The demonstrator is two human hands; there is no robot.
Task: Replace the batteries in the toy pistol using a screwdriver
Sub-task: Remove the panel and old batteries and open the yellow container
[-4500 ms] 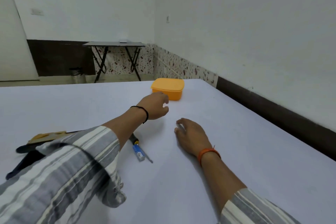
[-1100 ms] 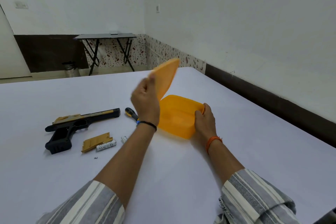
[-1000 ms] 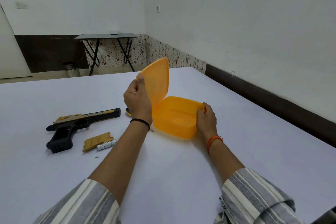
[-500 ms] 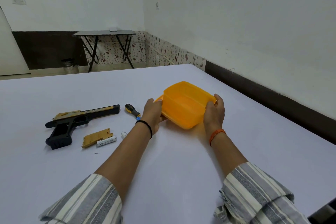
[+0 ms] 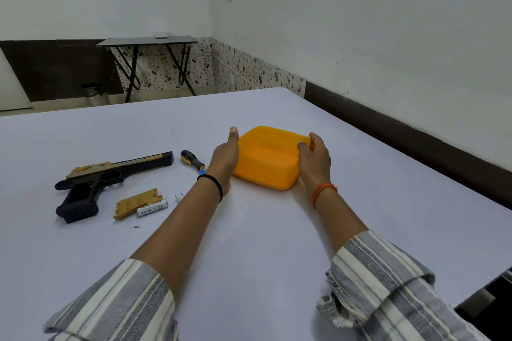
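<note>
An open orange box (image 5: 266, 163) stands on the white table (image 5: 249, 243), seemingly on top of its own lid. My left hand (image 5: 225, 158) lies with straight fingers against the box's left side. My right hand (image 5: 315, 158) holds the box's right wall, thumb inside the rim. To the left lie the black and gold toy pistol (image 5: 110, 177), its gold battery cover (image 5: 135, 202), a white battery (image 5: 152, 206), a second battery (image 5: 179, 196) and a tiny screw (image 5: 135, 226). The screwdriver (image 5: 192, 160) lies beside my left wrist.
The table's right edge runs along a wall with a dark skirting (image 5: 415, 144). A folding table (image 5: 149, 41) and a bin (image 5: 92, 91) stand on the floor beyond the table's far edge.
I lifted the lid off the orange box with my left hand and brought it down under the box. The box, tilted up a moment ago, now rests flat on the table between my hands.
</note>
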